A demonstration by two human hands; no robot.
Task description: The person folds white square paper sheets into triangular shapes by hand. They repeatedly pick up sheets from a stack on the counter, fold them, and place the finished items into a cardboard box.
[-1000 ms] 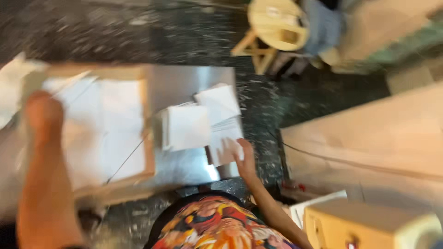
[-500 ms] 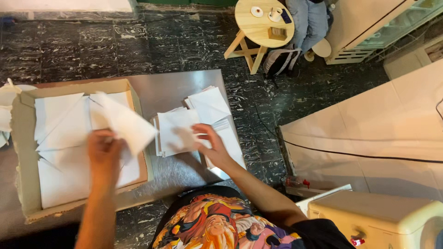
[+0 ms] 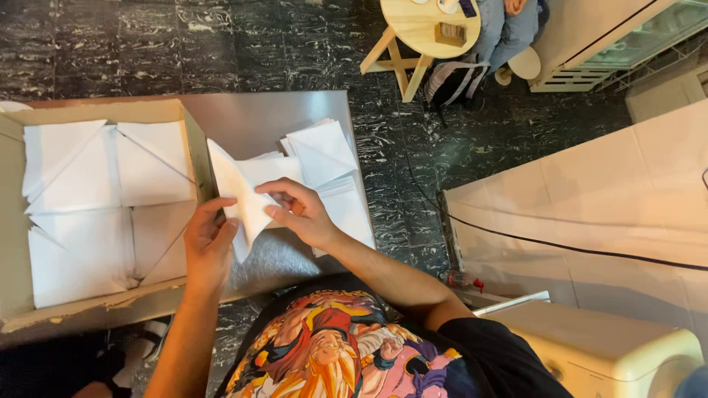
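Note:
Both hands hold one white folded paper sheet (image 3: pixel 237 190) above a steel table (image 3: pixel 258 118). My left hand (image 3: pixel 209 243) grips its lower edge; my right hand (image 3: pixel 301 211) pinches its right side. Left of them an open cardboard box (image 3: pixel 11 221) holds rows of folded white sheets (image 3: pixel 96 199). A loose pile of white sheets (image 3: pixel 328 166) lies on the table just right of my right hand.
The floor is dark marbled tile. A small round wooden table (image 3: pixel 428 26) stands at the top, with a seated person's legs (image 3: pixel 505 29) beside it. A cream counter (image 3: pixel 590 206) with a black cable and a white appliance (image 3: pixel 612 346) fill the right.
My left hand came from the box over to the table's middle with the sheet. My right hand lifted off the pile and took hold of the same sheet.

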